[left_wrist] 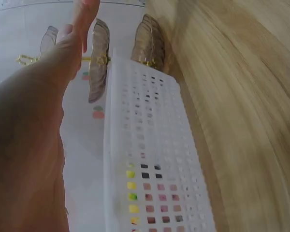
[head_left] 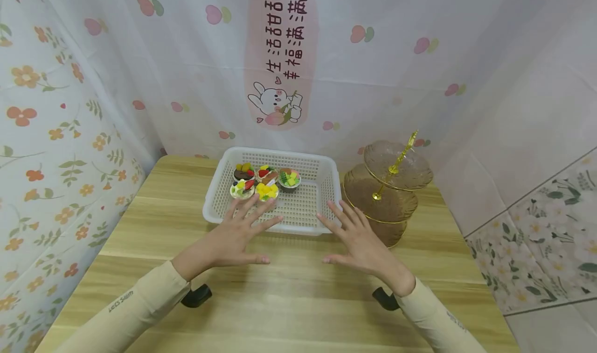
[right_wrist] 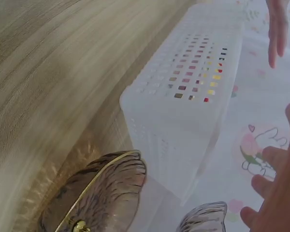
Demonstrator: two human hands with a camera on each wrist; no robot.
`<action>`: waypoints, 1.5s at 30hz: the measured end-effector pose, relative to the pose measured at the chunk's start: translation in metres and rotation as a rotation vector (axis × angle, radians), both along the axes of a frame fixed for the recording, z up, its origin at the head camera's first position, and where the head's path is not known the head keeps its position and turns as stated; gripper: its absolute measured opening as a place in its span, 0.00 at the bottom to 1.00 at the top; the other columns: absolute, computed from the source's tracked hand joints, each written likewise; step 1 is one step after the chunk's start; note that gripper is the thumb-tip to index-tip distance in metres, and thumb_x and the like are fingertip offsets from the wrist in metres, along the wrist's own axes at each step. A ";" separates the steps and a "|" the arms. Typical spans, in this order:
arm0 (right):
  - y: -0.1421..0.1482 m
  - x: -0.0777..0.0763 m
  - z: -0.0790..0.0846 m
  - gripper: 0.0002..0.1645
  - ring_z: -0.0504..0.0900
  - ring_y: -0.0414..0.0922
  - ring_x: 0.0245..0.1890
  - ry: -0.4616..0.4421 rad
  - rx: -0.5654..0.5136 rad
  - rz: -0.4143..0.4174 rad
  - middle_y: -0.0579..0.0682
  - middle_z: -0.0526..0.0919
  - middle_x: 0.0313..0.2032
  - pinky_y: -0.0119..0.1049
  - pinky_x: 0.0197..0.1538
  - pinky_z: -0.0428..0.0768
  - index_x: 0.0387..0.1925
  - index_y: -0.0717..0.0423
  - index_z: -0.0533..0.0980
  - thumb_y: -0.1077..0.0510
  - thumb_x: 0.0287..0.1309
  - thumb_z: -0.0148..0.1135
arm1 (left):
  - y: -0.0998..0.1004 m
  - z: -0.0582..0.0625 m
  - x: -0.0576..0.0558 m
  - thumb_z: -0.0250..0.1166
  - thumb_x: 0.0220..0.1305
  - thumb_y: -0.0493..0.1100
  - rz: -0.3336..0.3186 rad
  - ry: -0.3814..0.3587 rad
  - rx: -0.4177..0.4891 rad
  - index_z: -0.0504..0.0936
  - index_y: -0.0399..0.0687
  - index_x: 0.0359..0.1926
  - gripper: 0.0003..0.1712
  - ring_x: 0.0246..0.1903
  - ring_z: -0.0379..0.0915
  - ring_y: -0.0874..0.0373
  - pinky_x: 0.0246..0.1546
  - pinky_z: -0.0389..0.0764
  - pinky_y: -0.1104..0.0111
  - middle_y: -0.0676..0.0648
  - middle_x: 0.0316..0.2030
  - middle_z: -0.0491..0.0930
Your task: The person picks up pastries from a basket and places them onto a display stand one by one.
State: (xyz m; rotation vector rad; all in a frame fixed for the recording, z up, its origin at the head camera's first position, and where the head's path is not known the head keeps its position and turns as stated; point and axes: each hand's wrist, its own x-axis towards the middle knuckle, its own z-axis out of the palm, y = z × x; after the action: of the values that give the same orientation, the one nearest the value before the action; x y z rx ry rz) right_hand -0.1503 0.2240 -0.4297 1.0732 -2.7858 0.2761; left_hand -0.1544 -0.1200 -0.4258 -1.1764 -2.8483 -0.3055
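My left hand (head_left: 235,239) is spread palm down, its fingertips over the near rim of a white plastic basket (head_left: 322,187). Its fingers are straight and hold nothing. The right hand (head_left: 359,241) is spread likewise near the basket's front right corner, beside a tiered stand (head_left: 380,215). In the basket's left half sit several small fruit-topped cakes in cups; a yellow-topped cake (head_left: 267,191) lies nearest the left fingertips, with a green-and-yellow one (head_left: 289,178) behind to its right. The left wrist view shows the basket's slotted wall (left_wrist: 154,121) beside the hand.
The tiered stand has brown translucent scalloped plates with gold rims and a gold center post (head_left: 396,165). A wooden table (head_left: 289,301) lies beneath everything. A printed curtain (head_left: 186,57) hangs behind, with floral cloth (head_left: 60,151) on the left and another printed cloth (head_left: 536,228) on the right.
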 end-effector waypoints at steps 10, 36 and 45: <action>0.004 -0.010 -0.001 0.57 0.47 0.62 0.78 -0.137 -0.183 0.006 0.51 0.45 0.80 0.72 0.71 0.51 0.79 0.43 0.45 0.23 0.58 0.49 | -0.029 -0.018 -0.014 0.60 0.61 0.71 0.159 -0.126 0.092 0.46 0.70 0.78 0.51 0.79 0.23 0.38 0.70 0.33 0.30 0.46 0.81 0.35; -0.070 -0.122 0.035 0.54 0.58 0.54 0.76 -0.577 -0.622 -0.249 0.54 0.58 0.76 0.59 0.74 0.61 0.79 0.39 0.46 0.43 0.61 0.67 | -0.096 -0.024 -0.048 0.48 0.66 0.74 0.523 -0.325 0.061 0.33 0.42 0.79 0.59 0.76 0.20 0.29 0.68 0.27 0.29 0.33 0.78 0.27; -0.083 -0.156 0.024 0.51 0.61 0.56 0.75 -0.695 -0.703 -0.315 0.57 0.62 0.74 0.55 0.74 0.63 0.76 0.48 0.57 0.50 0.55 0.73 | -0.095 -0.023 -0.048 0.48 0.65 0.76 0.515 -0.324 0.060 0.33 0.46 0.79 0.59 0.76 0.20 0.29 0.68 0.25 0.29 0.35 0.78 0.25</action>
State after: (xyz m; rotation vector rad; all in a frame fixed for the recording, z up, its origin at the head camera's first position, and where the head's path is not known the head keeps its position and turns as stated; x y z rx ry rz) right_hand -0.3066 0.1406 -0.4061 0.3928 -2.8839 1.6894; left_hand -0.2023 -0.2152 -0.4484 -0.3760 -3.2461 -0.5868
